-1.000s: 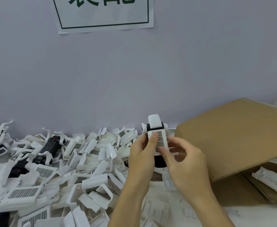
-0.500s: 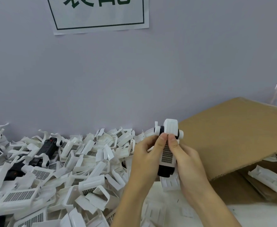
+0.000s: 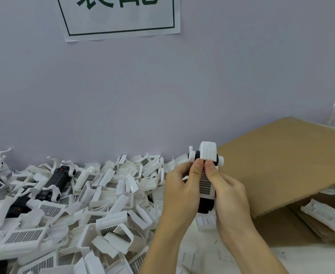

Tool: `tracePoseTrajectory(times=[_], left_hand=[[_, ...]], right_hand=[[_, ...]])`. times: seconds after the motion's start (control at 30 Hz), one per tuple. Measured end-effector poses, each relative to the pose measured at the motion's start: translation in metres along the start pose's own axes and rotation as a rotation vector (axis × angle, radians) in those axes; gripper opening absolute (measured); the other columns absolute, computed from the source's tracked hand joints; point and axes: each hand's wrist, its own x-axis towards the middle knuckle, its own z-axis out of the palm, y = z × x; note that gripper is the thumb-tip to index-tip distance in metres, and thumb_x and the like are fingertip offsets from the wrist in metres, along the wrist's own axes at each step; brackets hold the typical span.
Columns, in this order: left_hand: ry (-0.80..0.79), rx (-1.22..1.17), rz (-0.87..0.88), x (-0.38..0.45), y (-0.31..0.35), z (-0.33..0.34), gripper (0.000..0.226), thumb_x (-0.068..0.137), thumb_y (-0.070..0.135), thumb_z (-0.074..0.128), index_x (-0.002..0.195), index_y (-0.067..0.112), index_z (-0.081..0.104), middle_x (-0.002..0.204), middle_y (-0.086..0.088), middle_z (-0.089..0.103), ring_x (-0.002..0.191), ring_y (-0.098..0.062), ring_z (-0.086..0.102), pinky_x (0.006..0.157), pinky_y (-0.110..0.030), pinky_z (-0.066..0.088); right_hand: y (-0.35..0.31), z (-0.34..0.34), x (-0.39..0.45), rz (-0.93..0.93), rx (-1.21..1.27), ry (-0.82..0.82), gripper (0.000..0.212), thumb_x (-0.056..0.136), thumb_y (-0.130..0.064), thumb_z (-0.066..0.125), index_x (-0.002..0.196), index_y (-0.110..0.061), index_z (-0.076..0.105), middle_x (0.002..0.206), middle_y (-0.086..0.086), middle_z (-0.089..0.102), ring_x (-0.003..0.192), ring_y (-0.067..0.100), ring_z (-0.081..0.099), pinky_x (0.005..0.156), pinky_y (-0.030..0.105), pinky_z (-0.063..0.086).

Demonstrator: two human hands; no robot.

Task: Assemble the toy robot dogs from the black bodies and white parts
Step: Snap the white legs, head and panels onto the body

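I see the lilac wall (image 3: 162,86) filling most of the view, with a white paper sign (image 3: 121,16) taped at the top; it carries a dark green frame and the lower halves of large green characters, cut off so I cannot read them. Below, a tilted cardboard box (image 3: 281,165) sits on the right, and a heap of white parts (image 3: 95,204) covers the surface on the left, with a few black bodies (image 3: 55,180) lying among them toward the far left. Between heap and box, just in front of the cardboard, I hold the toy robot dog (image 3: 207,175) upright above the surface. My left hand (image 3: 182,190) has its grip closed round the toy's left flank, fingers curled, thumb pressed on the white grille panel. My right hand (image 3: 230,192) wraps the other flank, its thumb beside the first, the two nearly touching at the top of the grille. The toy's white head block stands clear above both thumbs, and its black lower end shows between my palms.
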Motion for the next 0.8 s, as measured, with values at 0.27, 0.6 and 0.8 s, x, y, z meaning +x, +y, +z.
tracePoseTrajectory(times=[0.27, 0.6, 0.8], left_hand=[[-0.066, -0.151, -0.143, 0.002, -0.005, -0.009, 0.022, 0.102, 0.024, 0.059, 0.101, 0.012, 0.077, 0.095, -0.008, 0.078, 0.090, -0.020, 0.076, 0.066, -0.025, 0.058], [0.008, -0.066, -0.097, 0.005, -0.010, -0.006, 0.022, 0.103, 0.019, 0.058, 0.098, 0.015, 0.078, 0.089, -0.003, 0.078, 0.086, -0.016, 0.074, 0.070, -0.027, 0.057], [-0.037, -0.292, -0.234, 0.007, -0.011, -0.009, 0.026, 0.101, 0.026, 0.059, 0.113, 0.008, 0.074, 0.107, -0.024, 0.075, 0.104, -0.041, 0.072, 0.089, -0.051, 0.059]], right_hand=[[-0.001, -0.008, 0.003, -0.022, -0.133, -0.036, 0.026, 0.098, -0.028, 0.059, 0.101, -0.014, 0.081, 0.095, 0.008, 0.079, 0.093, 0.024, 0.076, 0.074, 0.034, 0.062], [0.002, -0.008, 0.005, -0.112, -0.199, 0.001, 0.022, 0.096, -0.030, 0.062, 0.096, -0.018, 0.082, 0.086, -0.001, 0.080, 0.084, 0.011, 0.076, 0.064, 0.017, 0.056], [0.002, -0.011, 0.007, -0.127, -0.258, -0.072, 0.020, 0.100, -0.023, 0.059, 0.107, -0.023, 0.078, 0.093, -0.005, 0.079, 0.089, 0.009, 0.075, 0.069, 0.017, 0.056]])
